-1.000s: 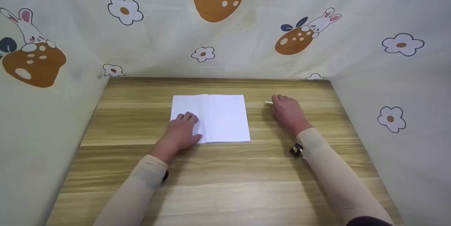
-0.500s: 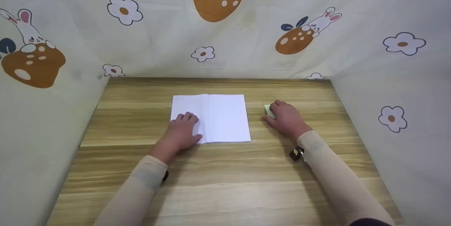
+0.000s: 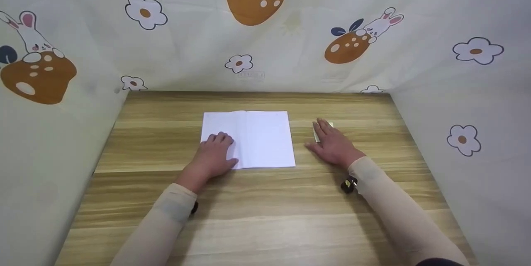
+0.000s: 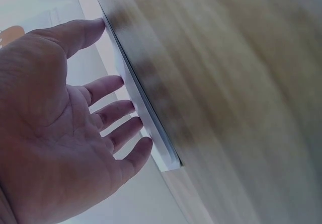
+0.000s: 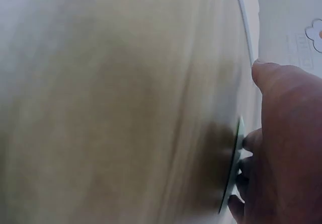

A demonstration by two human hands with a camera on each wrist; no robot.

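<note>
A white notebook (image 3: 269, 139) lies open and flat on the wooden table, its pages blank in the head view. My left hand (image 3: 210, 156) rests on its left page, fingers spread and slightly bent, thumb near the fold. In the left wrist view, those fingertips touch the pages (image 4: 163, 156). To the right of the notebook, my right hand (image 3: 335, 146) lies over a small pale yellow-green pad of paper (image 3: 316, 137), fingers extended and thumb out toward the notebook. The palm and fingers hide most of the pad; the right wrist view shows its thin edge (image 5: 234, 161) under the fingertips.
The wood-grain table (image 3: 265, 212) stretches in front of and around both hands. A pale cloth (image 3: 186, 50) printed with flowers and rabbits hangs behind it and on both sides. Each sleeved wrist carries a small black camera (image 3: 349, 184).
My right hand has lowered the pad from an edge-on tilt to flat on the table, and its curled fingers have straightened over it. The left hand and notebook have stayed put.
</note>
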